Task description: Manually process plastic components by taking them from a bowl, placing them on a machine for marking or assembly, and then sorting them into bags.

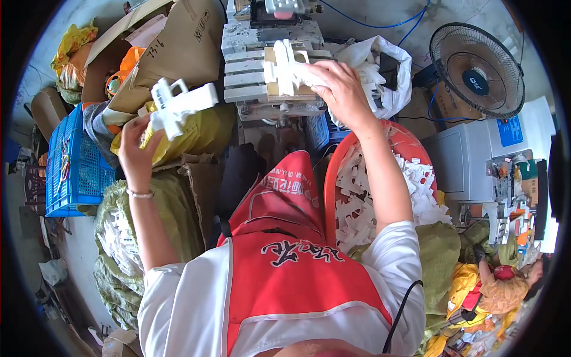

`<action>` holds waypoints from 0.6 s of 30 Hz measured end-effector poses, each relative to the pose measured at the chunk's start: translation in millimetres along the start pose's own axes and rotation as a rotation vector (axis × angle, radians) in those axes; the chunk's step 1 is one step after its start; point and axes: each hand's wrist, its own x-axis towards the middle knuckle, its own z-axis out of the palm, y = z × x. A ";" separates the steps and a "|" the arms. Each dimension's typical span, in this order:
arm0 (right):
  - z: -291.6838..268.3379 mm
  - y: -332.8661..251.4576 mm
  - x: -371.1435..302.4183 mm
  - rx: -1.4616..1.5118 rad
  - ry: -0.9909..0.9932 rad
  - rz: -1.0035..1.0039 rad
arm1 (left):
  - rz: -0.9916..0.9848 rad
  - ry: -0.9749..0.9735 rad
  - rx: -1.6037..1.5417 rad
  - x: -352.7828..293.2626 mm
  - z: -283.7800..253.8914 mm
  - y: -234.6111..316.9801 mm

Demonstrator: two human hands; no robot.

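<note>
My left hand (135, 146) is raised at the left, its fingers closed on a white plastic moulded piece (183, 107) shaped like a toy gun body. That piece is held in the air, tilted. My right hand (345, 89) pinches the right end of a similar white plastic piece (285, 70). This second piece lies over a tan block (303, 94) on the grey slatted bed (244, 80) of a machine. The fingertips partly cover its right end.
Right of my legs, a red tub (331, 196) holds many white pieces. A white sack (401, 62) stands beyond it, near a black fan (476, 71). Leftward are a cardboard box (184, 44), a blue crate (77, 166) and a green sack (172, 208). Another person (502, 291) sits far right.
</note>
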 end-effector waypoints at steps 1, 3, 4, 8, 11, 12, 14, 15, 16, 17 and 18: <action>1.8 -1.9 1.9 -0.058 -0.027 -0.014 | -0.036 0.028 -0.010 -9.0 -13.9 -9.4; 2.3 0.2 3.6 -0.051 -0.026 -0.040 | -0.104 0.084 -0.024 -25.5 -35.3 -20.1; 3.1 -0.4 5.1 -0.040 -0.025 -0.079 | -0.123 0.105 -0.057 -37.0 -48.9 -28.2; -14.4 -5.6 -13.5 0.189 0.095 0.066 | -0.281 0.251 0.117 -63.8 -79.5 -24.0; -20.8 36.1 -83.6 0.109 0.081 0.255 | -0.235 0.276 0.106 -73.1 -117.8 -24.7; -15.6 45.3 -104.5 0.199 0.105 0.248 | -0.248 0.303 0.136 -85.3 -136.9 -21.3; -5.6 61.9 -145.3 0.254 0.072 0.384 | -0.293 0.410 0.262 -122.1 -181.3 -26.3; 1.8 73.1 -164.3 0.389 0.071 0.481 | -0.357 0.470 0.248 -142.2 -198.6 -27.2; 6.2 77.9 -177.3 0.407 0.056 0.469 | -0.459 0.477 0.269 -164.3 -218.4 -33.5; 7.5 80.7 -191.0 0.451 0.064 0.545 | -0.474 0.498 0.341 -176.8 -224.5 -31.6; 7.7 83.7 -204.7 0.490 0.073 0.622 | -0.487 0.517 0.410 -186.4 -226.8 -29.0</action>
